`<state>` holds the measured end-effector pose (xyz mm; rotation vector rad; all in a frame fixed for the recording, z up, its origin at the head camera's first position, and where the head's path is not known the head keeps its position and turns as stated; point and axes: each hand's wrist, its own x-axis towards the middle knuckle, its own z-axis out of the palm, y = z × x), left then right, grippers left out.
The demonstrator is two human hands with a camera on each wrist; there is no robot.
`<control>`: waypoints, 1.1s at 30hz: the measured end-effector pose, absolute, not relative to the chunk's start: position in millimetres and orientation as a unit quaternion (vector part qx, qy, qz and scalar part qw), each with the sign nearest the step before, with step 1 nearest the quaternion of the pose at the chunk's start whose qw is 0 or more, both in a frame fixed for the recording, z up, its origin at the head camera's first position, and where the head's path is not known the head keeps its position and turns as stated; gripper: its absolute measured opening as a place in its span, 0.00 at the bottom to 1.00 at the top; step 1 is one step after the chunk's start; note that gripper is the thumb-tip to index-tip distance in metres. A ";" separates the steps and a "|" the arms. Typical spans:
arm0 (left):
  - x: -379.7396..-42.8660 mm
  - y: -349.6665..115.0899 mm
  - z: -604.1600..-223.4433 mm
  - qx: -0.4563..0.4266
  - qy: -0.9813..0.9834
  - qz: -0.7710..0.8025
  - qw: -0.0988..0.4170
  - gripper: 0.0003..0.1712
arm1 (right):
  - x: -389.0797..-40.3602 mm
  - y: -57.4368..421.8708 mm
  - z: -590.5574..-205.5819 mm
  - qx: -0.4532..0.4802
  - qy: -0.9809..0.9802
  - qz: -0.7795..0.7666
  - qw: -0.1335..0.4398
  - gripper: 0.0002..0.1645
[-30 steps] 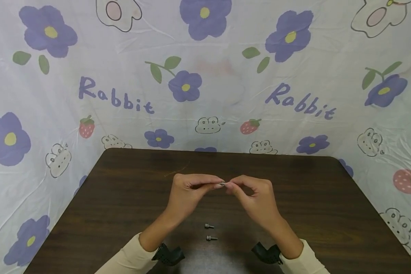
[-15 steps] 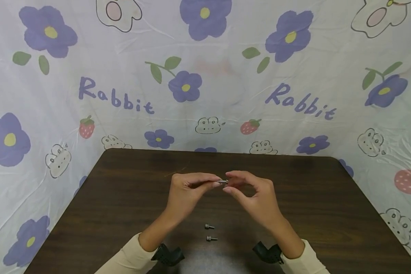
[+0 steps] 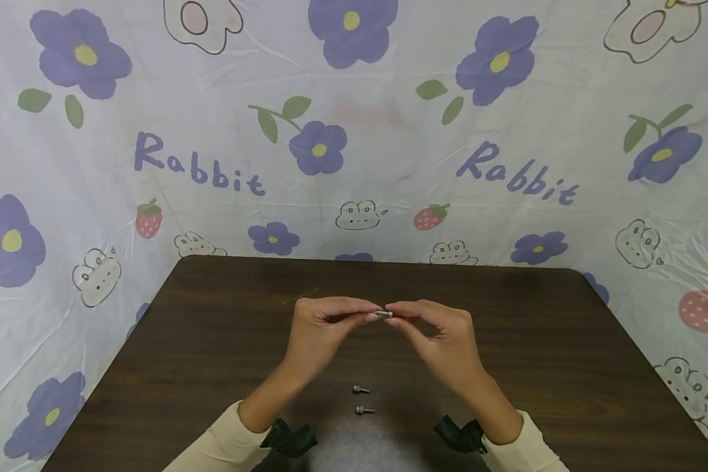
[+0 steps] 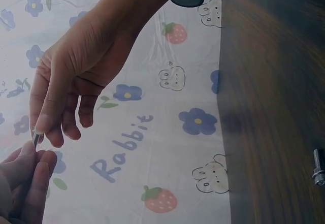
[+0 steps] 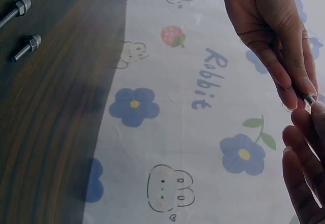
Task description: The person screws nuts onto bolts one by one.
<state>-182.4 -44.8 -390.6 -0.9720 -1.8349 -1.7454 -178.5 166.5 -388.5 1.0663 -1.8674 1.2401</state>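
Both hands meet over the dark table around one small silver bolt (image 3: 383, 313). My left hand (image 3: 318, 334) pinches its left end between thumb and index finger. Thumb and index finger of my right hand (image 3: 445, 337) pinch its right end. In the left wrist view a short stretch of the bolt (image 4: 35, 138) shows between the fingertips. The rest is covered by fingers, so I cannot tell whether a nut is on it. Below the hands two more bolts, an upper bolt (image 3: 360, 389) and a lower bolt (image 3: 364, 410), lie with their heads to the left.
The brown wooden table (image 3: 212, 367) spreads out under the hands. Behind and beside it hangs a white curtain (image 3: 401, 144) printed with flowers and rabbits. A thin thread-like strand (image 3: 307, 293) lies on the table beyond the left hand.
The right thumb and index finger first gripped the bolt's end, then spread apart half a second ago, and are now back together on it. The left hand has kept its pinch.
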 end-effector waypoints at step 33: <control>-180.2 -46.4 -392.9 -0.345 -0.673 -0.608 0.240 0.06 | -176.7 166.6 -387.1 0.405 -0.725 0.465 0.307 0.27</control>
